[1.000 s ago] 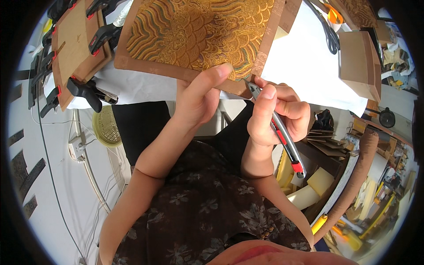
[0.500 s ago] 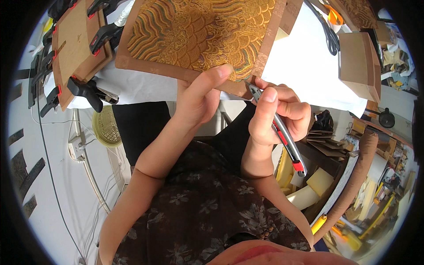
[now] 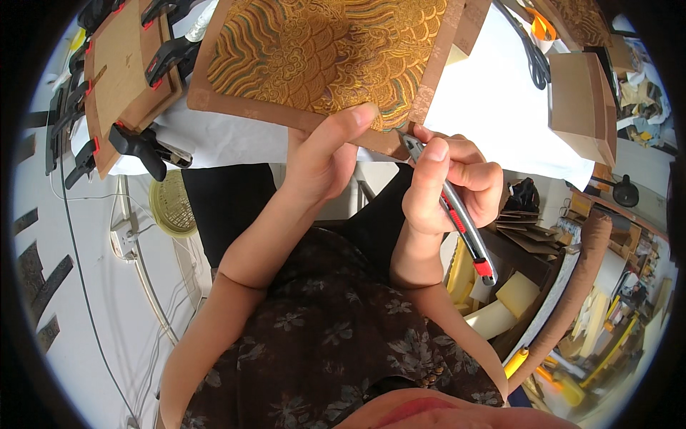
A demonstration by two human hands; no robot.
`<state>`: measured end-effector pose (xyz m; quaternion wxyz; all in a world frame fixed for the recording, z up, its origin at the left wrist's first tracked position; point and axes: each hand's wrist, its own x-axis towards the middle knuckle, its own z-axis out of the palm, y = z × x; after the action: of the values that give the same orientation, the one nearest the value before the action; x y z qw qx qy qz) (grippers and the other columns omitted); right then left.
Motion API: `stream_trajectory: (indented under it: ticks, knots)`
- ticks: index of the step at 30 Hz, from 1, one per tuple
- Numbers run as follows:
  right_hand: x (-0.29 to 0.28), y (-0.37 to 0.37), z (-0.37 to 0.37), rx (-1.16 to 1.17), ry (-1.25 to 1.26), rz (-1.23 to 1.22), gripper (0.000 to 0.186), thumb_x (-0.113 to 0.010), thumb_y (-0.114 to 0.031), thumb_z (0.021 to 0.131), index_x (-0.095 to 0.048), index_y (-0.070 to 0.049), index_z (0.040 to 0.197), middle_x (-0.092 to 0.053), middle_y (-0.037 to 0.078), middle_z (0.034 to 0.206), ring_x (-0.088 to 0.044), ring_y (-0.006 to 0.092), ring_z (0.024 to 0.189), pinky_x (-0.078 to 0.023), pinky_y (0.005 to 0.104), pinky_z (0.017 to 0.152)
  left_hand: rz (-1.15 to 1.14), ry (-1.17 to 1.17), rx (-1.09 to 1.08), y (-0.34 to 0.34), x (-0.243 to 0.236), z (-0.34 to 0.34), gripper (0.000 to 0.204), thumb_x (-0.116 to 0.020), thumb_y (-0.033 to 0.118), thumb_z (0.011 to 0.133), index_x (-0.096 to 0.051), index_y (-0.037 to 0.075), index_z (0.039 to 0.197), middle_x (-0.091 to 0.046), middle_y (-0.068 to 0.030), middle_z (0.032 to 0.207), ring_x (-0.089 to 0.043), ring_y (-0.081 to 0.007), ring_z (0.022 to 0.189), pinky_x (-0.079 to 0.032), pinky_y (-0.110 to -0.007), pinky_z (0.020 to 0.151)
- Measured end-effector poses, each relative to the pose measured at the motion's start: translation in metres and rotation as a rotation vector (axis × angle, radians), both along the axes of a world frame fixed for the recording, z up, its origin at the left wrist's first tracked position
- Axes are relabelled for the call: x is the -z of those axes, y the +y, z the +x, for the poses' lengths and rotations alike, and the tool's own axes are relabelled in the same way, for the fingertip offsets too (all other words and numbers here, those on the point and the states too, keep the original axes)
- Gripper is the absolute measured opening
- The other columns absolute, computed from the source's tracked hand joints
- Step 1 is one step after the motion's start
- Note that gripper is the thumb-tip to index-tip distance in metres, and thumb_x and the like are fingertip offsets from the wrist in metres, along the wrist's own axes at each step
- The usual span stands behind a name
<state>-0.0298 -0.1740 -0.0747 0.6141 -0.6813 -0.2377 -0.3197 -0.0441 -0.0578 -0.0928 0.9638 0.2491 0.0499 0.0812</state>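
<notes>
A flat panel (image 3: 314, 64), covered in gold brocade with a wave-and-scale pattern and edged in brown fabric, is held up at the front of the table. My left hand (image 3: 329, 154) grips its near edge, thumb on top and fingers underneath. In my right hand (image 3: 457, 182) is a grey and red utility knife (image 3: 461, 222), its tip at the panel's near right corner. The right fingertips touch the edge beside that corner. Whether the blade cuts into the border is too small to tell.
At the left, brown boards (image 3: 121, 64) are pinched by several black clamps (image 3: 139, 150). A brown box (image 3: 582, 107) and a black cable (image 3: 532, 57) lie on the white-covered table (image 3: 493, 107) at right. Below stand a green basket (image 3: 171, 204) and a brown fabric roll (image 3: 582, 264).
Almost nothing differs. Both hands, the panel and the knife keep nearly the same place, with only a very slight shift of the panel.
</notes>
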Motion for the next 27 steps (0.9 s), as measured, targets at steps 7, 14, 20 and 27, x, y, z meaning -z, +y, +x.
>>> stream_trajectory:
  ticks: [7,14,20,27]
  knots:
    - [0.0006,0.0009,-0.0007,-0.02,0.005,0.019,0.032,-0.069,0.003,0.08,-0.039,-0.004,0.069,-0.06,0.013,0.058,-0.067,0.0207,0.058,-0.058,0.0329,0.06,0.008,-0.006,0.02,0.0013,0.0026,0.0001,0.045,-0.059,0.002,0.079,-0.048,0.0,0.123,-0.057,-0.0078,0.116,-0.055,-0.0189,0.108,-0.043,-0.036,0.095]
    - [-0.0003,0.0013,-0.0005,-0.03,0.011,0.035,0.032,-0.069,0.003,0.08,-0.039,-0.004,0.069,-0.061,0.013,0.059,-0.066,0.0199,0.057,-0.059,0.0333,0.061,-0.002,0.01,0.012,0.0011,0.0024,0.0006,0.045,-0.059,0.0,0.079,-0.049,0.001,0.123,-0.057,-0.0071,0.116,-0.054,-0.0185,0.11,-0.042,-0.036,0.097]
    - [0.0001,0.0015,-0.0009,-0.029,0.019,0.046,0.032,-0.069,0.003,0.079,-0.039,-0.005,0.069,-0.061,0.013,0.059,-0.067,0.0204,0.058,-0.059,0.0334,0.061,-0.002,0.014,0.005,0.0008,0.003,0.0007,0.045,-0.059,0.0,0.079,-0.049,0.001,0.122,-0.057,-0.0073,0.116,-0.054,-0.0185,0.109,-0.042,-0.036,0.097]
    - [0.001,0.0005,0.0001,-0.031,0.023,0.064,0.034,-0.069,0.002,0.079,-0.038,-0.005,0.069,-0.061,0.013,0.059,-0.067,0.0207,0.058,-0.058,0.0332,0.06,0.144,-0.016,0.041,0.0021,0.0047,-0.0007,0.056,-0.053,0.014,0.083,-0.036,-0.003,0.134,-0.049,-0.0119,0.131,-0.046,-0.0244,0.123,-0.034,-0.042,0.106]
